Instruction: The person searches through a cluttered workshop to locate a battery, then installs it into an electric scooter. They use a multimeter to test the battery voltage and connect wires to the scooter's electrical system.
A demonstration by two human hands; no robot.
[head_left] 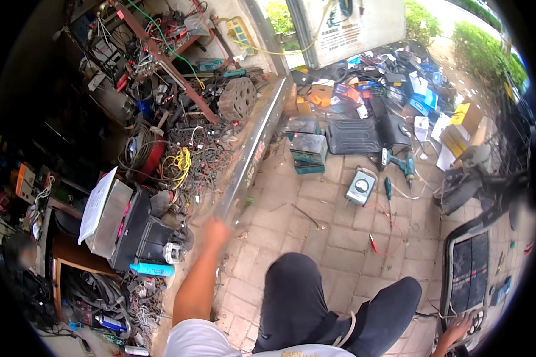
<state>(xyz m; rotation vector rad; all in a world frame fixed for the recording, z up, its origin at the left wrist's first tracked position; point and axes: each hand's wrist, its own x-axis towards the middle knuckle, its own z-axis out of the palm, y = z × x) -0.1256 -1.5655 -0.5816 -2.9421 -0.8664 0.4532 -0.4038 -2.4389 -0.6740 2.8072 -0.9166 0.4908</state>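
Observation:
My left hand is at the doorway's raised edge, beside the long metal rail. Motion blurs it, and its fingers cannot be made out. At the lower right, my right hand reaches the near end of an open grey-rimmed compartment that looks like part of a scooter. Its fingers look spread and rest by a black part with holes. Inside the rim lie dark battery-like blocks with red bits between them. On the paving between my hands lies a red-handled probe on a thin red wire.
A meter with a dial, a screwdriver and a teal cordless drill lie on the paving ahead. Beyond are dark batteries, a black mat and heaped boxes. Tangled cables and a blue bottle crowd the left.

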